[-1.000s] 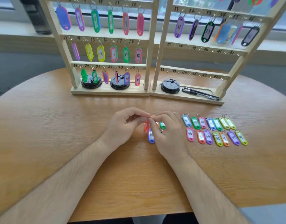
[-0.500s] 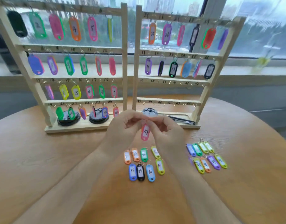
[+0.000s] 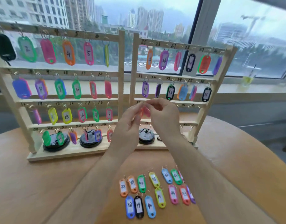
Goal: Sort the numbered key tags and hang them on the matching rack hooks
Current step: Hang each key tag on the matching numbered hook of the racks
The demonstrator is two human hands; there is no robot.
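Several loose key tags (image 3: pixel 141 183) lie flat on the wooden table (image 3: pixel 42 183) nearest the camera. They are oval plastic shells with paper inserts and small wire rings. The front three, blue, black and pale blue, read 38, 39, 40; behind them orange, orange and green repeat 38, 39, 40, with blue 42 and green 43 further right. The right forearm (image 3: pixel 203 175) covers part of a purple tag (image 3: pixel 192 195) at that cluster's edge, so its number cannot be read. Above the table the left hand (image 3: pixel 128 120) and right hand (image 3: pixel 163 113) meet fingertip to fingertip, each pinching the top of one pink tag (image 3: pixel 145 111). It hangs between them in the air, just in front of the third rail of the right rack (image 3: pixel 134 70). Fingers and blur hide its ring and number, and I cannot tell whether it touches a hook. The hands cover most of that rail's inked labels; 41 and 42 show at its right end. The left rack (image 3: pixel 66 100), pale bare wood like its twin, carries tags on all four rails, with 4, 5, 10, 15, 16, 17 and 18 legible; its upper left corner runs out of frame. Three black round lids (image 3: pixel 89 140) sit on the rack bases, the third half hidden between the wrists. Beyond, a window (image 3: pixel 155 13) shows hazy tower blocks.
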